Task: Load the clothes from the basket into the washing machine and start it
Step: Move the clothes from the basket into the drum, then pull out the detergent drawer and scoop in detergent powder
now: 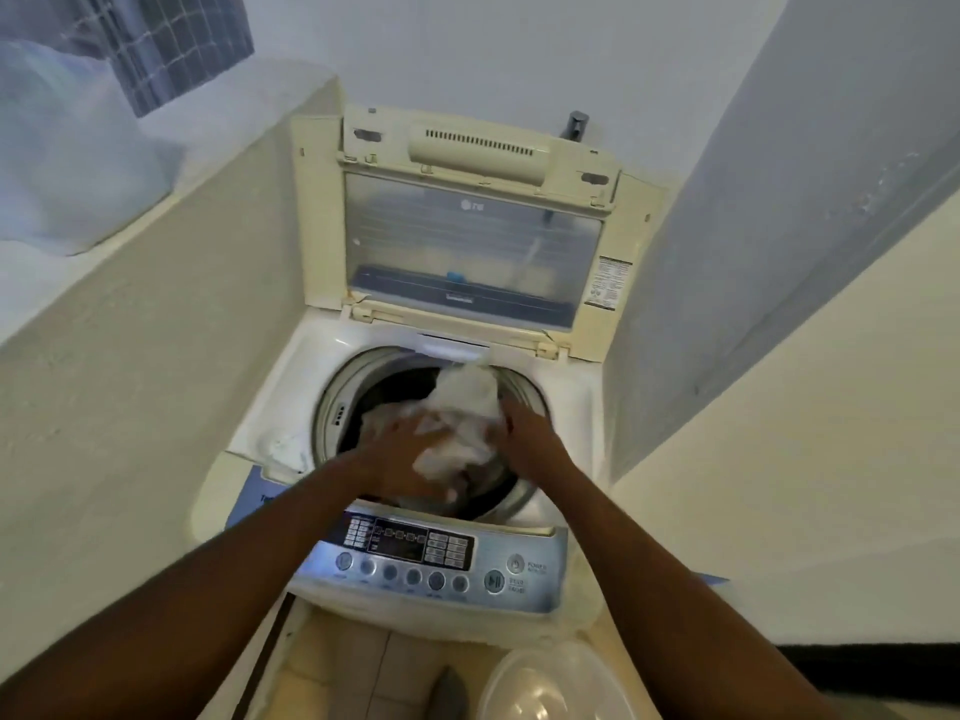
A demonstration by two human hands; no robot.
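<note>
Head view, items listed from the near side of the washing machine (571,407) to its back.

1. Pale plastic basket (550,688): on the floor just in front of the machine, to the right.
2. Control panel (410,556): front edge of the machine, with rows of round buttons and a dark display.
3. Left hand (400,449): over the drum opening, fingers spread flat and pressing on the white cloth (462,423).
4. Right hand (524,433): at the right edge of the same cloth, touching it; the picture is too blurred to tell whether it grips.
5. White cloth: bunched at the mouth of the drum (332,407), partly inside it, between the two hands.
6. Lid (467,241): raised upright at the back of the machine.
7. Tap (576,124): on the wall behind the machine.
</note>
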